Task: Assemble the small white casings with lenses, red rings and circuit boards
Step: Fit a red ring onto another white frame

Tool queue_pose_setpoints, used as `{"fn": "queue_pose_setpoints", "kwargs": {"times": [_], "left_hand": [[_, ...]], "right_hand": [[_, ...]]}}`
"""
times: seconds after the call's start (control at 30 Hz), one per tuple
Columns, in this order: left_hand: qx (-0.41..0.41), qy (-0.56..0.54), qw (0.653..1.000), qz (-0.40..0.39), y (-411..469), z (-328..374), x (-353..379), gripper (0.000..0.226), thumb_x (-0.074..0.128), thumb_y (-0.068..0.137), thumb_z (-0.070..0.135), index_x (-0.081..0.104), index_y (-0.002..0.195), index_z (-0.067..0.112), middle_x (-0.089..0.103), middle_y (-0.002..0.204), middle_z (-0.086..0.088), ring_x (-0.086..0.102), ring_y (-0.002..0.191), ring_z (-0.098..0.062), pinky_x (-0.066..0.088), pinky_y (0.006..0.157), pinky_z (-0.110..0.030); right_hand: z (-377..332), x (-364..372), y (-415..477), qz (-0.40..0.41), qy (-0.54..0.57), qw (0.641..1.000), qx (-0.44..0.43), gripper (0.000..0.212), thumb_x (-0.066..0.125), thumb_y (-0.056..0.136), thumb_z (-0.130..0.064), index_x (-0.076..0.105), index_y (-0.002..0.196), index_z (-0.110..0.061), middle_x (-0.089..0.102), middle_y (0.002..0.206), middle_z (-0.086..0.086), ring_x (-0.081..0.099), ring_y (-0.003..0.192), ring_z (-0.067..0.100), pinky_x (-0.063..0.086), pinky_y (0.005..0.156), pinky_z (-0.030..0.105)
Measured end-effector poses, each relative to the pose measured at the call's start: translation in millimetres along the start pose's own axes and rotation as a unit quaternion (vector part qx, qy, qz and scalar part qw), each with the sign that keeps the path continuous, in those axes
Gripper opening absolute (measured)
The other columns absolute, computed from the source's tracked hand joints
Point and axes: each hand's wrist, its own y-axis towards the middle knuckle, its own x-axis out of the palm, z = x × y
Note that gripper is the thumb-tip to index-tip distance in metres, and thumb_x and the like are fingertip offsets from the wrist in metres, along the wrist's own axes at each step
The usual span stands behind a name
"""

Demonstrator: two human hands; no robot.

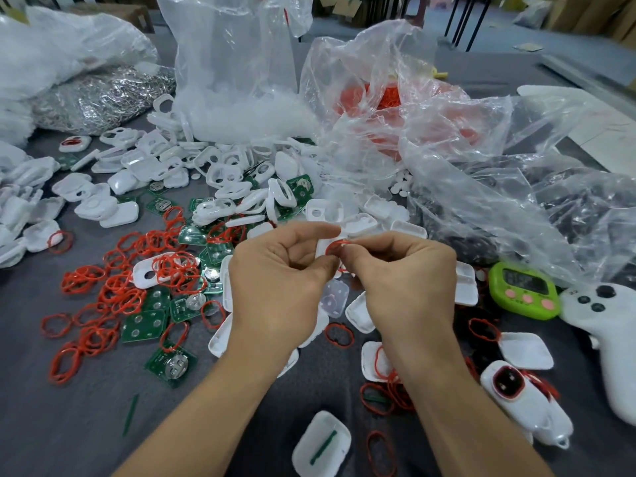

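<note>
Site: a small-parts assembly workshop. Grounds as follows. The grey table (69, 425) I work at carries loose stock in bulk: a heap of white casings (220, 173), scattered red rings (113, 290) and green circuit boards (142, 325). More stock stands in large clear plastic bags (234, 63), and one bag (103, 98) is full of shiny metal pieces. A green timer (523, 289) sits at my right. Behind the table there is bare floor (516, 32), with cardboard boxes (592, 12) at the back of the room.
</note>
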Motion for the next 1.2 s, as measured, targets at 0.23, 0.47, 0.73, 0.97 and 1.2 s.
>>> {"fn": "queue_pose_setpoints", "kwargs": {"times": [0.23, 0.47, 0.73, 0.97, 1.2], "left_hand": [[-0.006, 0.024, 1.0, 0.004, -1, -5, 0, 0.059, 0.078, 0.082, -0.007, 0.076, 0.086, 0.052, 0.064, 0.075, -0.002, 0.055, 0.066, -0.014, 0.052, 0.064, -0.026], [0.018, 0.072, 0.997, -0.006, -3, -4, -3, 0.051, 0.078, 0.083, -0.008, 0.076, 0.094, 0.042, 0.038, 0.052, 0.011, 0.033, 0.053, -0.005, 0.035, 0.048, -0.022], [0.044, 0.116, 0.992, 0.016, -3, -9, -10, 0.06, 0.077, 0.082, -0.005, 0.072, 0.088, 0.055, 0.05, 0.053, -0.006, 0.04, 0.05, -0.008, 0.044, 0.051, -0.026], [-0.005, 0.1, 0.995, 0.005, 3, -8, -12, 0.042, 0.077, 0.086, 0.0, 0.08, 0.09, 0.042, 0.057, 0.052, 0.007, 0.045, 0.05, -0.008, 0.046, 0.051, -0.029], [-0.116, -0.067, 0.988, -0.081, 9, 5, -19, 0.048, 0.066, 0.075, -0.026, 0.082, 0.082, 0.019, 0.079, 0.079, -0.009, 0.072, 0.066, -0.014, 0.056, 0.061, -0.022]], "right_hand": [[2, 6, -2, 0.006, 0.047, 0.999, 0.018, 0.013, 0.087, 0.078, -0.011, 0.081, 0.069, -0.018, 0.073, 0.06, -0.001, 0.066, 0.05, 0.013, 0.05, 0.052, 0.022], [1, 8, -3, -0.025, 0.135, 0.988, 0.075, 0.012, 0.079, 0.081, 0.004, 0.082, 0.076, -0.006, 0.074, 0.065, 0.01, 0.061, 0.049, 0.012, 0.047, 0.051, 0.018], [-1, 2, 2, -0.113, 0.147, 0.975, 0.125, 0.018, 0.076, 0.08, 0.009, 0.083, 0.079, -0.007, 0.076, 0.07, 0.015, 0.065, 0.052, 0.013, 0.051, 0.054, 0.017], [2, -3, 9, -0.16, 0.098, 0.975, 0.116, 0.023, 0.075, 0.081, 0.01, 0.084, 0.083, -0.011, 0.078, 0.076, 0.016, 0.068, 0.059, 0.018, 0.057, 0.059, 0.022], [2, -18, 20, -0.194, 0.058, 0.978, 0.044, 0.016, 0.082, 0.075, 0.009, 0.081, 0.073, -0.007, 0.075, 0.068, 0.016, 0.066, 0.053, 0.021, 0.056, 0.055, 0.026]]}}
